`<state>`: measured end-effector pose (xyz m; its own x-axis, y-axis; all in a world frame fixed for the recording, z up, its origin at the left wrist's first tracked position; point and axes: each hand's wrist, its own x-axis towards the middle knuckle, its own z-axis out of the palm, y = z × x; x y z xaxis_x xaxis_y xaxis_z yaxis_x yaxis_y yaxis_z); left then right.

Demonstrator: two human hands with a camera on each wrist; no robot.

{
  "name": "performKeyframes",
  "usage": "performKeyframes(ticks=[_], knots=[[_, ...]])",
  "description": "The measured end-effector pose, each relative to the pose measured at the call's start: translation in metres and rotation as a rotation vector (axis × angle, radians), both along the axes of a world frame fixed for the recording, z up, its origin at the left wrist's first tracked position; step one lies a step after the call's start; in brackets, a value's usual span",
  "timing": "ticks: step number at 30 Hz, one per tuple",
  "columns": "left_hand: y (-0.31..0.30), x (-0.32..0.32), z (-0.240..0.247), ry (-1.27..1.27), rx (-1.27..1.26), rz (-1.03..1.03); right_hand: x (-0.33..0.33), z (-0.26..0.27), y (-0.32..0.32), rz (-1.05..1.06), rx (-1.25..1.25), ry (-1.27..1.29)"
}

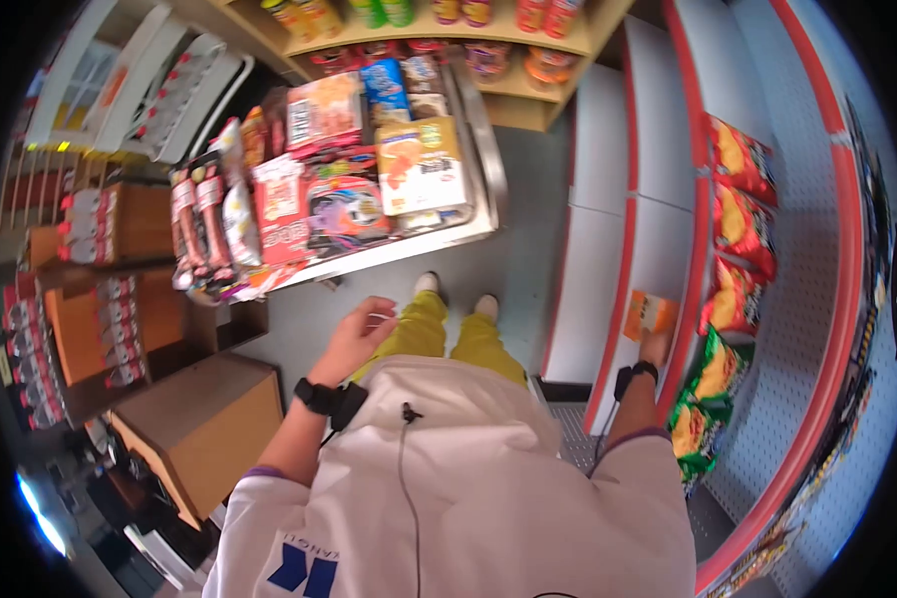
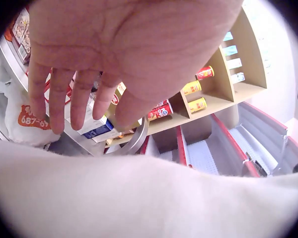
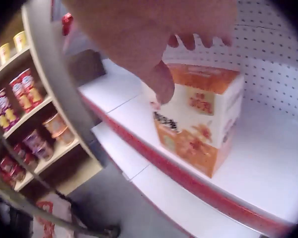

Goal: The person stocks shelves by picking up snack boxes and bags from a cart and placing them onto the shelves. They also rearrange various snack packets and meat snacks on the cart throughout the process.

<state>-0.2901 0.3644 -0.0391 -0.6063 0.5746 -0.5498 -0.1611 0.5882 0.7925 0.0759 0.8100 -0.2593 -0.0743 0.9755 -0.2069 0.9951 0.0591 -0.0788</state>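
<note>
My right hand [image 1: 655,347] grips an orange-and-white box [image 1: 650,314] at the shelf unit on the right. In the right wrist view the thumb lies on the printed front of that box and the fingers pass behind its far side. The box is upright, its base right at the white shelf [image 3: 268,163], just behind the red front edge. My left hand [image 1: 359,334] hangs with relaxed fingers in front of my body, holding nothing. Nearest to it is a metal cart [image 1: 369,261] piled with snack packs, including a yellow-and-white box [image 1: 421,167].
Red chip bags [image 1: 740,224] and green chip bags [image 1: 713,379] stand along another shelf on the right. A wooden shelf [image 1: 518,108] with cups and cans is ahead. At my left are a brown cabinet [image 1: 204,419] and racks of bottles [image 1: 90,227].
</note>
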Motion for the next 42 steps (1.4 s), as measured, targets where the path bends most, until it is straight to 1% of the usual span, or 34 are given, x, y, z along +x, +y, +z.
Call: performKeyframes(ticks=[1,2,4,6,8,10,12,13,14,15,16,18,20,22,24,26,28,29,30,32,33,34,36,39,40,42], knots=[[0.002,-0.002,0.002,0.039,-0.004,-0.008,-0.046,0.061,-0.031,0.079,0.122,0.167],[0.001,-0.005,0.003,0.054,-0.009,0.013,-0.073,0.078,-0.045,0.125,0.29,0.099],[0.003,-0.011,0.002,0.086,0.015,0.007,-0.103,0.081,-0.055,0.423,0.377,0.144],[0.002,-0.018,0.003,0.105,0.053,0.02,-0.145,0.084,-0.069,0.6,0.151,0.402],[0.0,-0.026,0.006,0.108,0.069,0.018,-0.204,0.108,-0.095,0.522,-0.381,0.766],[-0.003,-0.035,0.011,0.116,0.096,0.032,-0.262,0.139,-0.13,0.32,-1.011,1.09],[-0.004,-0.045,0.018,0.124,0.122,0.035,-0.306,0.172,-0.162,0.2,-1.355,1.134],[-0.005,-0.051,0.022,0.128,0.151,0.051,-0.323,0.17,-0.173,0.199,-1.345,1.141],[-0.006,-0.057,0.026,0.132,0.179,0.066,-0.339,0.164,-0.181,0.087,-1.448,1.176],[-0.006,-0.066,0.029,0.188,0.214,0.05,-0.352,0.157,-0.186,-0.028,-1.549,1.21],[-0.003,-0.076,0.035,0.19,0.218,0.038,-0.36,0.15,-0.189,-0.031,-1.541,1.221],[0.014,-0.104,0.052,0.516,0.232,-0.088,-0.375,0.139,-0.197,-0.323,-1.576,1.251],[0.045,-0.132,0.073,0.655,0.267,-0.212,-0.379,0.136,-0.202,-0.351,-1.556,1.275],[0.077,-0.156,0.06,0.753,0.265,-0.32,-0.378,0.138,-0.206,-0.364,-1.558,1.306],[0.108,-0.178,0.018,0.904,0.195,-0.393,-0.377,0.141,-0.208,-0.382,-1.523,1.333],[0.135,-0.191,-0.007,0.931,0.004,-0.46,-0.379,0.144,-0.214,-0.396,-1.506,1.365],[0.151,-0.2,-0.027,0.926,-0.133,-0.464,-0.378,0.147,-0.219,-0.414,-1.459,1.396],[0.156,-0.201,-0.038,0.954,-0.189,-0.454,-0.379,0.148,-0.222,-0.434,-1.441,1.403],[0.158,-0.202,-0.04,0.954,-0.192,-0.459,-0.379,0.15,-0.225,-0.439,-1.443,1.406],[0.161,-0.202,-0.045,0.796,-0.277,-0.5,-0.377,0.153,-0.23,-0.449,-1.408,1.435],[0.161,-0.2,-0.039,0.764,-0.256,-0.475,-0.376,0.154,-0.232,-0.467,-1.397,1.447],[0.161,-0.2,-0.036,0.764,-0.248,-0.499,-0.376,0.154,-0.232,-0.446,-1.399,1.455],[0.161,-0.201,-0.032,0.714,-0.192,-0.449,-0.372,0.157,-0.233,-0.448,-1.378,1.48],[0.147,-0.187,-0.013,0.889,0.04,-0.402,-0.37,0.171,-0.24,-0.405,-1.334,1.496],[0.14,-0.18,-0.003,0.939,0.11,-0.392,-0.37,0.173,-0.245,-0.422,-1.306,1.509],[0.13,-0.168,0.014,1.078,0.195,-0.386,-0.365,0.178,-0.248,-0.368,-1.287,1.554]])
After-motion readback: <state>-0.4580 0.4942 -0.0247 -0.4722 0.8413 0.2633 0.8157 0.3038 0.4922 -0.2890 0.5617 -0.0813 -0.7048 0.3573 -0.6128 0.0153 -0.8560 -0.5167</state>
